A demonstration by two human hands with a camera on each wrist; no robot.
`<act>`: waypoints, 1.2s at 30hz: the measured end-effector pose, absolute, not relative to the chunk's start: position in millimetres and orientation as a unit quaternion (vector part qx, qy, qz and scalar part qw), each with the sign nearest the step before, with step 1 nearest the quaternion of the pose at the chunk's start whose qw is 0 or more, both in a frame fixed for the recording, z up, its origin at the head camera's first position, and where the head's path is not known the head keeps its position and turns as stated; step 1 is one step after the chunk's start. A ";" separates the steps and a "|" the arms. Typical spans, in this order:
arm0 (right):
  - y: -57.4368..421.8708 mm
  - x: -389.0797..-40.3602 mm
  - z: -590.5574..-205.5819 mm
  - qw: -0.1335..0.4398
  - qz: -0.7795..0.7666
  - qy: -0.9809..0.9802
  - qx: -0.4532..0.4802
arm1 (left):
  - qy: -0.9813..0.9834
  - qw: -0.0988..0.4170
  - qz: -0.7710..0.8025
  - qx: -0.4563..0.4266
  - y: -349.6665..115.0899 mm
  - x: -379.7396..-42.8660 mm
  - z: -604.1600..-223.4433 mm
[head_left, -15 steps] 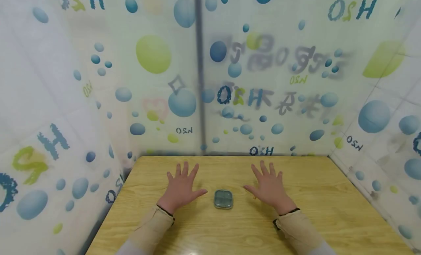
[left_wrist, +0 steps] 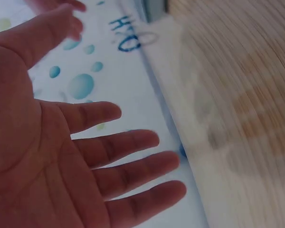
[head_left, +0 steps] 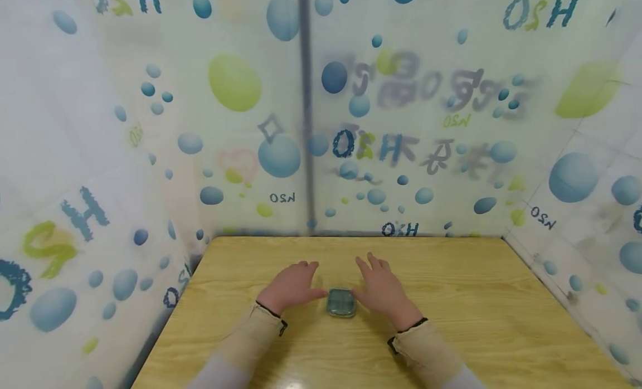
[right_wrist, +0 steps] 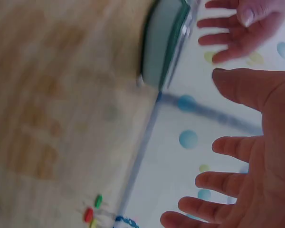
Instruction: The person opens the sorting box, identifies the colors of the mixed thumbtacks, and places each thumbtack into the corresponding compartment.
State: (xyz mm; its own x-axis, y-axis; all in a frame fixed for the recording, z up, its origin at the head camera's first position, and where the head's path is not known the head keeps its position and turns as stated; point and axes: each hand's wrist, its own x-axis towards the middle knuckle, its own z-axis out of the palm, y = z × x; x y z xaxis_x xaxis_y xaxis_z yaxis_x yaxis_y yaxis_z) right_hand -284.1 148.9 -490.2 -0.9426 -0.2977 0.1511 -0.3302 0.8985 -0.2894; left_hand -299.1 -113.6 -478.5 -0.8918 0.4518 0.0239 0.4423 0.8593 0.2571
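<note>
A small square grey-green box (head_left: pixel 341 303) with a clear lid lies on the wooden table between both hands. My left hand (head_left: pixel 293 288) is on its left side, thumb pointing at the box. From the right, my right hand (head_left: pixel 383 293) reaches toward it the same way. Palms face inward and fingers are extended; neither hand holds anything. In the right wrist view, a gap shows between the thumb and the box (right_wrist: pixel 165 45). Only a corner of the box (left_wrist: pixel 154 9) shows at the top of the left wrist view, beyond the left hand (left_wrist: pixel 47 147).
Small red, green and yellow pieces (right_wrist: pixel 90 213) lie on the table in the right wrist view; in the head view they are hidden. The table (head_left: pixel 241 252) meets a printed curtain (head_left: pixel 236 155) at the back, with more printed sheeting on both sides.
Both hands have moved inward, closer to the box, and turned from palms down with spread fingers to palms facing each other. The box has stayed in place.
</note>
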 end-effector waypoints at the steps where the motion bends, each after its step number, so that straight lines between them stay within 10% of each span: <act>1: 146.7 -283.0 -491.6 0.050 0.156 -0.973 0.165 | 0.960 0.032 0.137 0.240 -110.0 -299.7 -477.2; 20: 137.7 -278.3 -501.2 -0.015 0.253 -0.932 0.260 | 0.911 0.131 0.269 0.283 -102.6 -296.5 -498.0; 36: 135.9 -278.0 -507.5 0.006 0.217 -0.925 0.312 | 0.922 0.059 0.228 0.306 -85.7 -296.5 -505.7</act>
State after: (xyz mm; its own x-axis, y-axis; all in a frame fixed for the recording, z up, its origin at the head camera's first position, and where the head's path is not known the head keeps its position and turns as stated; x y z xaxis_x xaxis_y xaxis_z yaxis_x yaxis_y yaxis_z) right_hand -278.0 135.9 -507.5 -0.8054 -0.5745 0.1459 -0.5794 0.7112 -0.3981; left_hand -296.5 -85.7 -505.7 -0.8054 0.5918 0.0312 0.5384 0.7087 0.4558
